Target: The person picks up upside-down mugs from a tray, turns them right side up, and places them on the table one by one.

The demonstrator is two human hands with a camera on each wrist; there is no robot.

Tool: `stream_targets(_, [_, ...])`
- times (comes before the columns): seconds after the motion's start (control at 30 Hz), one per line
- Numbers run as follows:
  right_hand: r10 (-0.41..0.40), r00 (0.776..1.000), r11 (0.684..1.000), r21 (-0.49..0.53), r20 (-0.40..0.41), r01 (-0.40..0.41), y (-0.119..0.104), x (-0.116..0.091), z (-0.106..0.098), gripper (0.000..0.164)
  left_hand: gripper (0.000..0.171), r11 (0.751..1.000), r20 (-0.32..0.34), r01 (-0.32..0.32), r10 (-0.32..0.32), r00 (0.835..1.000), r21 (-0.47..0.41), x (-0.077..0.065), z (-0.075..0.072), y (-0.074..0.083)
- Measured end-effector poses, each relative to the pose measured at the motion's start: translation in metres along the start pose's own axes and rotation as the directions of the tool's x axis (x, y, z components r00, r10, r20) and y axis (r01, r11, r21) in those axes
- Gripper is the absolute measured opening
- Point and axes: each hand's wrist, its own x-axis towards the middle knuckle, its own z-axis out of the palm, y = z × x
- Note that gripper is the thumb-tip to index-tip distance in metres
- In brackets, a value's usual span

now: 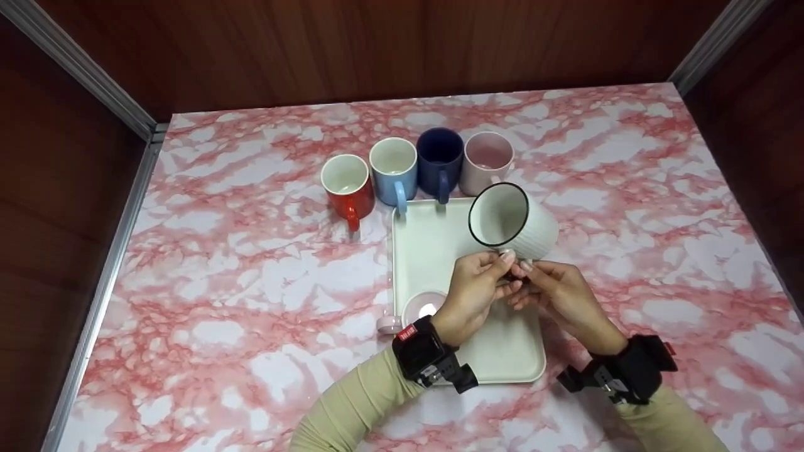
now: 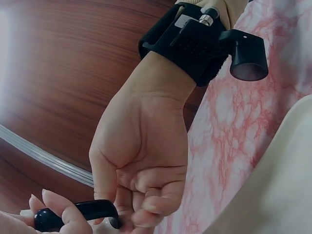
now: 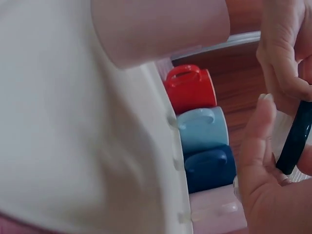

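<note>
A white ribbed mug [image 1: 541, 231] with a black rim is held up over the far right part of a cream tray [image 1: 427, 251], tilted with its mouth toward the left. My left hand [image 1: 474, 289] pinches it at the handle side, thumb just under the rim. Opposite, my right hand [image 1: 562, 298] grips the black handle [image 3: 295, 141] between thumb and fingers. Both hands' fingertips meet around this handle, which also shows in the left wrist view. On the tray's near left part stands a pink mug [image 1: 411, 311], partly covered by my left wrist.
Beyond the tray, several mugs stand in a row: red [image 1: 358, 198], light blue [image 1: 386, 188], dark blue [image 1: 433, 176] and pale pink [image 1: 474, 179]. The table [image 1: 251, 282] has a red and white marbled top. Dark wooden panels [image 1: 402, 50] enclose its back and sides.
</note>
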Motion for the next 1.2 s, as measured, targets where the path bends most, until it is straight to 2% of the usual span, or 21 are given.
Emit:
stream_targets(0.2, [-0.007, 1.000, 0.990, -0.143, -0.030, 0.003, -0.002, -0.002, -0.005, 0.018, 0.015, 0.999, -0.020, 0.004, -0.003, 1.000, 0.050, 0.006, 0.008, 0.000])
stream_targets(0.23, [-0.030, 1.000, 0.992, -0.123, 0.005, 0.030, 0.007, 0.002, -0.016, 0.019, 0.015, 0.998, -0.022, 0.003, -0.002, 1.000, 0.057, 0.007, 0.010, 0.001])
stream_targets(0.33, [-0.067, 0.997, 0.986, -0.150, 0.035, 0.072, 0.012, 0.002, -0.029, 0.027, 0.017, 0.996, -0.024, -0.010, 0.013, 1.000, 0.092, 0.012, 0.015, 0.001])
stream_targets(0.43, [-0.090, 0.994, 0.984, -0.148, 0.064, 0.098, 0.027, 0.008, -0.056, 0.035, 0.019, 0.987, -0.028, -0.030, 0.035, 0.999, 0.155, 0.018, 0.019, 0.002])
stream_targets(0.47, [-0.080, 0.996, 0.979, -0.185, 0.035, 0.085, 0.025, 0.006, -0.057, 0.036, 0.019, 0.983, -0.032, -0.035, 0.041, 0.999, 0.181, 0.020, 0.021, 0.002])
stream_targets(0.57, [-0.080, 0.997, 0.984, -0.160, 0.016, 0.081, 0.044, 0.012, -0.085, 0.036, 0.021, 0.964, -0.034, -0.038, 0.049, 0.998, 0.265, 0.026, 0.024, 0.002])
stream_targets(0.63, [-0.082, 0.997, 0.989, -0.125, -0.006, 0.081, 0.052, 0.013, -0.097, 0.036, 0.022, 0.957, -0.042, -0.024, 0.038, 0.998, 0.288, 0.030, 0.027, 0.002])
stream_targets(0.8, [-0.125, 0.992, 0.990, -0.068, -0.019, 0.124, 0.050, 0.011, -0.108, 0.038, 0.023, 0.950, -0.076, 0.012, 0.013, 0.997, 0.313, 0.041, 0.036, 0.000])
stream_targets(1.03, [-0.171, 0.984, 0.985, 0.001, -0.044, 0.171, 0.048, 0.006, -0.126, 0.035, 0.021, 0.911, -0.148, 0.030, 0.034, 0.988, 0.412, 0.058, 0.048, -0.006])
stream_targets(1.2, [-0.179, 0.982, 0.983, 0.038, -0.064, 0.182, 0.048, 0.002, -0.132, 0.034, 0.019, 0.904, -0.195, 0.052, 0.035, 0.980, 0.425, 0.070, 0.053, -0.011])
